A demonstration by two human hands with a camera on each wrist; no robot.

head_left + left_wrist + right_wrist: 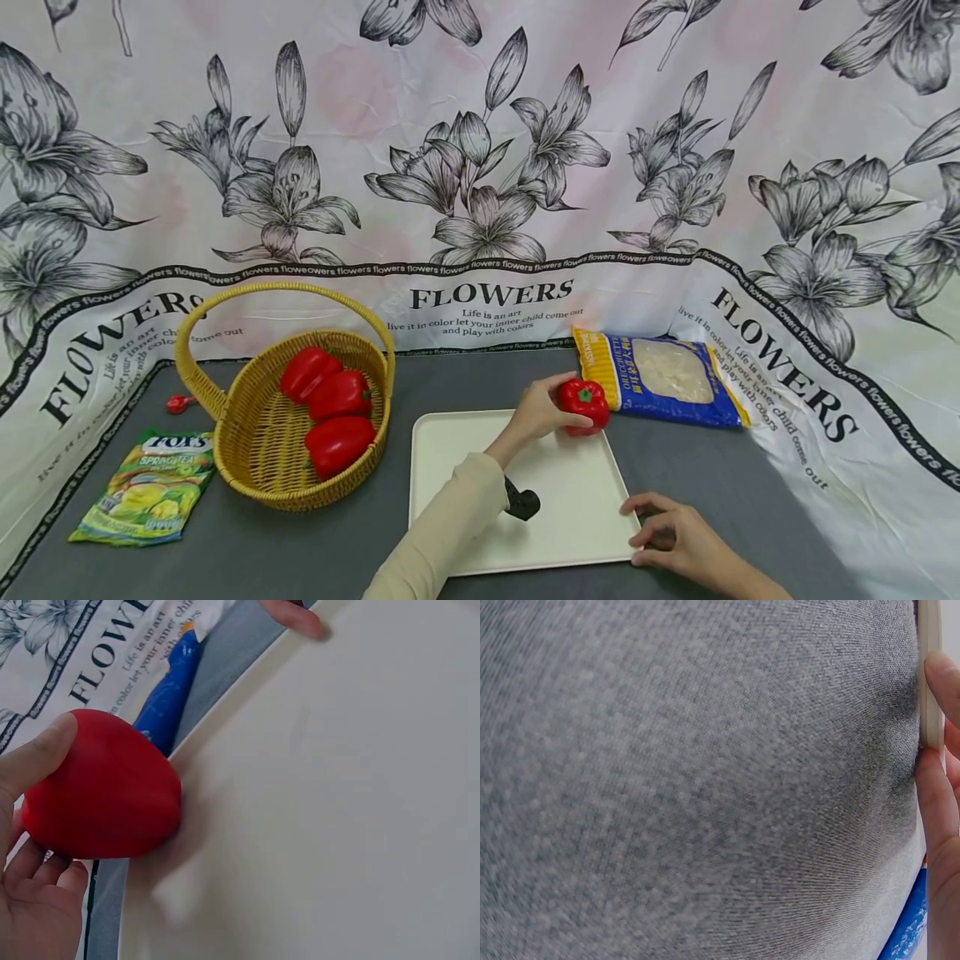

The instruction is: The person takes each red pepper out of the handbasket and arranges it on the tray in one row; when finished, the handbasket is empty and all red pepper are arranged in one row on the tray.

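Note:
My left hand grips a red bell pepper at the far right corner of the cream tray. In the left wrist view the thumb lies on top of the pepper, with fingers curled beneath its side. The pepper casts a shadow on the tray; whether it touches the surface I cannot tell. At the tray's near right corner, my right hand holds the rim with its fingertips. The right wrist view shows a finger and thumb against the tray's rim.
A yellow wicker basket with several red peppers stands left. Beside it lie a green candy bag and a small red item. A blue and yellow pasta bag lies behind the tray. A floral cloth hangs at the back.

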